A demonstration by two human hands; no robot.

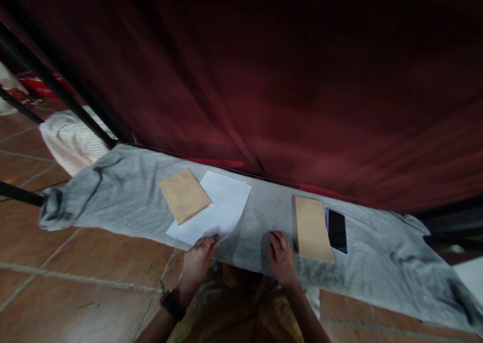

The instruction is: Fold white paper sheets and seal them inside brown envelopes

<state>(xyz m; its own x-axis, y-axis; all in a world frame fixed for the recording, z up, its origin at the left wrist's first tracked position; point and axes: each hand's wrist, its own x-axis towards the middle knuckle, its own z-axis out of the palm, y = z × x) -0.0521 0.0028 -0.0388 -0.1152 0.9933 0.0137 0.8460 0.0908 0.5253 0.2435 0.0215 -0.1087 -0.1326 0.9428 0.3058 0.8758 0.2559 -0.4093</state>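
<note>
The left hand [202, 252] has its fingers closed on the near edge of the white paper [226, 199], which lies on the grey-draped counter [260, 212]. A brown envelope [184, 196] rests over the paper's left part, set at a slant. The right hand [281, 257] holds nothing; its fingers are loosely bent near the counter's front edge, just left of a stack [312, 227] of brown envelopes. A phone [337, 231] lies, screen dark, right beside that stack. A red curtain [264, 106] hangs behind.
</note>
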